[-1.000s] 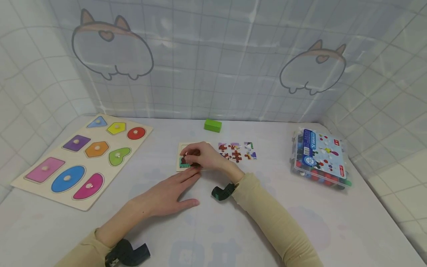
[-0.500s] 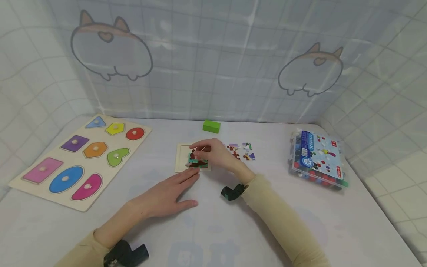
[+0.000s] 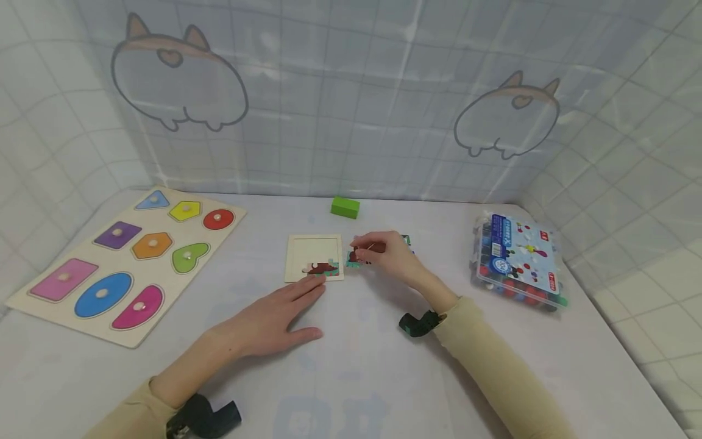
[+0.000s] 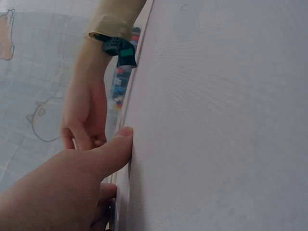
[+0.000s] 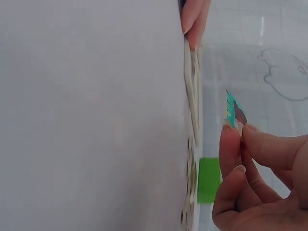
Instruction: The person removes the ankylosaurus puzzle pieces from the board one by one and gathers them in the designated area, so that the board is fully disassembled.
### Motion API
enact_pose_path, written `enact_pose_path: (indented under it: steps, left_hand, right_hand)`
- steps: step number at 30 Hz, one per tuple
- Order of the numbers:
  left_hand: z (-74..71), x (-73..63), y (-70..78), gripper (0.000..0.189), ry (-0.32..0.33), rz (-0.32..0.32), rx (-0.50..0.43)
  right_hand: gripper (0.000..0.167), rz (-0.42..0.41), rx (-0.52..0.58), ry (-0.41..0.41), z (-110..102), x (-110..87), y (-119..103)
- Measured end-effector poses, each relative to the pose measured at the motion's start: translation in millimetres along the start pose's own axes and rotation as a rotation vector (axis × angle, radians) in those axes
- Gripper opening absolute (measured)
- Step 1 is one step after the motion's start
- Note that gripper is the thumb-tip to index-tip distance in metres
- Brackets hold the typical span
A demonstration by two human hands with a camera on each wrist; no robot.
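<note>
White worktop (image 3: 384, 378): carries all items listed below. The cream shape board (image 3: 159, 219) lies flat at the left side of the worktop, well apart from both hands. The clear plastic box (image 3: 518, 262) sits at the right side, beyond the reach in use.

Left hand (image 3: 271, 320): fingers straight, hand laid low, fingertips resting at the near rim of the wooden tray. It grips nothing. Right hand (image 3: 392, 256): raised just right of the tray, thumb and index finger pinching the held puzzle piece. The two hands are apart.

Wooden tray (image 3: 312, 249): square, flat on the worktop, ahead of the left hand and to the left of the right hand. The green block (image 3: 345, 208) stands behind it, apart. Inside the tray, a brown-and-turquoise strip (image 3: 322, 269) lies along the near rim toward the right corner, its long axis running left to right; tray floor shows behind it.

Loose puzzle pieces (image 3: 406, 239) lie on the worktop right of the tray, partly hidden by the right hand.

Held puzzle piece (image 5: 235, 109): turquoise and brown, clear of the worktop, projecting from the fingertips toward the tray side. Whether it is one piece or several joined cannot be told. Controlling relation, as judged: the piece is right of the tray's right rim, near but apart; the left hand is nearer the tray, the right hand alone has the piece.
</note>
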State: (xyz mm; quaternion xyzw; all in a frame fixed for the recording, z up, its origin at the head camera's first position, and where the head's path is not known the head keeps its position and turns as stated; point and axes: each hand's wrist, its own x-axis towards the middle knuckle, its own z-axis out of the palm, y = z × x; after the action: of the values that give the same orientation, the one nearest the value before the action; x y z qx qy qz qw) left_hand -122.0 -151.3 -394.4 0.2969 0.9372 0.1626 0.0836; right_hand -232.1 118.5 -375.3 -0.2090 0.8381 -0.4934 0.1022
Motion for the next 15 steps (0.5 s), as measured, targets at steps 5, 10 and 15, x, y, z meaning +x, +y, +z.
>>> enact_pose_path:
  steps: [5,10,15]
  left_hand:
    - [0.6,0.8,0.2,0.084,-0.002,0.002,0.002]
    - [0.5,1.0,0.7,0.084,0.006,0.012,0.0]
    - [0.2,0.6,1.0,0.084,0.002,0.006,-0.003]
  right_hand:
    - [0.025,0.029,0.009,0.019,-13,-11.5,9]
    - [0.025,0.055,-0.039,0.054,-21,-19.5,16]
    - [0.025,0.046,-0.021,0.048,-24,-24.4,22]
